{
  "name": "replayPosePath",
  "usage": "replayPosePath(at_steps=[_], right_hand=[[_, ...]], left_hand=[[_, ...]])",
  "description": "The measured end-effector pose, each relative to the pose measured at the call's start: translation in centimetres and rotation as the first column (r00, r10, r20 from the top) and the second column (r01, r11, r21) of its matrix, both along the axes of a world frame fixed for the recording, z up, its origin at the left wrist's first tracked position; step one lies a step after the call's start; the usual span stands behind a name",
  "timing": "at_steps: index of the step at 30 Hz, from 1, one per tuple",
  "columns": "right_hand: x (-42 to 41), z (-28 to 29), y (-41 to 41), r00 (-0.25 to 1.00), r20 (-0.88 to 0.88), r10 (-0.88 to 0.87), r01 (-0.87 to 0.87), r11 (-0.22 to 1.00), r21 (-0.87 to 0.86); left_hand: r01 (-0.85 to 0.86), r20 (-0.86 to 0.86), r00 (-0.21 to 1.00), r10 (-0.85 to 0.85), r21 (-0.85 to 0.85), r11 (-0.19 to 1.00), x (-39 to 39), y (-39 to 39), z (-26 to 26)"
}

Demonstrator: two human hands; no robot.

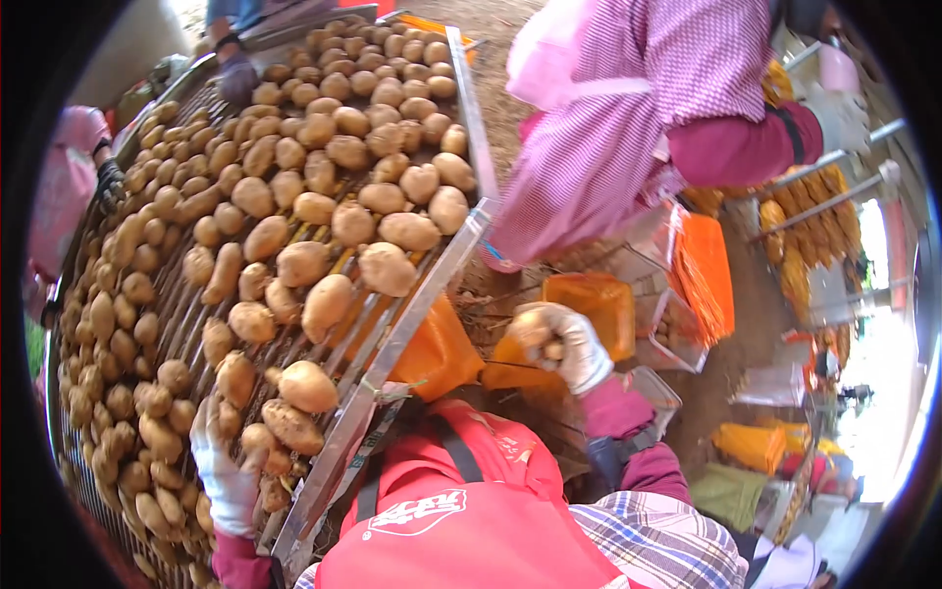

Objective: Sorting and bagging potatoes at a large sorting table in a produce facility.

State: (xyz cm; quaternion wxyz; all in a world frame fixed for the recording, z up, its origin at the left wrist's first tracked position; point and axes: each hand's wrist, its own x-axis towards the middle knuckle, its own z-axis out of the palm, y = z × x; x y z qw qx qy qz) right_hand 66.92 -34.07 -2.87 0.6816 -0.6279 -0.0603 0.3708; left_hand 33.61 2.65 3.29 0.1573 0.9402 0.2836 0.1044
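My left hand [228, 471], in a pale work glove, rests among potatoes on a slatted metal sorting table [412, 353]. Its thumb stands apart from the fingers, which touch a small potato [229, 420]. A larger pale potato [307, 386] and a rough brown one [293, 427] lie just to its right. Off the table's edge, my right hand [578, 346], also gloved, is closed around potatoes [531, 327]; the fingers partly hide them. Below and beside it are an orange plastic bag [515, 361] and an orange-lined container [589, 305].
A metal rail [390, 361] edges the table near my body. Across the table are other workers' gloved hands [237, 77] [110, 184]. A person in a checked pink garment [589, 162] stands close on the right. Nearby is a crate [677, 331] with orange bags [703, 272].
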Motion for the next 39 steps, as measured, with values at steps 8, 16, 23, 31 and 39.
replayPosePath(at_steps=[8,16,23,31,39], right_hand=[[-6.7,-18.5,-40.6,0.744,0.436,-0.506,0.549,0.093,-0.831],[-4.2,-20.9,-31.3,0.578,0.632,-0.517,0.782,0.127,-0.610],[4.7,-4.0,2.2,0.171,0.981,0.089,0.574,0.801,-0.173],[-0.1,-0.6,22.2,-0.156,0.902,0.403,-0.045,0.909,-0.414],[0.9,-2.4,23.5,-0.148,0.830,0.538,0.010,0.840,-0.543]], left_hand=[[-0.013,-0.010,1.000,0.011,-0.240,0.971,-3.1,1.3,-4.3],[0.097,0.050,0.995,-0.091,-0.123,0.988,3.1,1.1,-6.1],[-0.094,0.035,0.994,0.106,-0.258,0.962,8.6,-0.8,-4.9],[0.068,0.043,0.996,-0.074,0.129,0.989,0.2,0.1,0.2],[-0.435,-0.452,0.675,0.583,0.395,0.809,-11.4,10.4,1.2]])
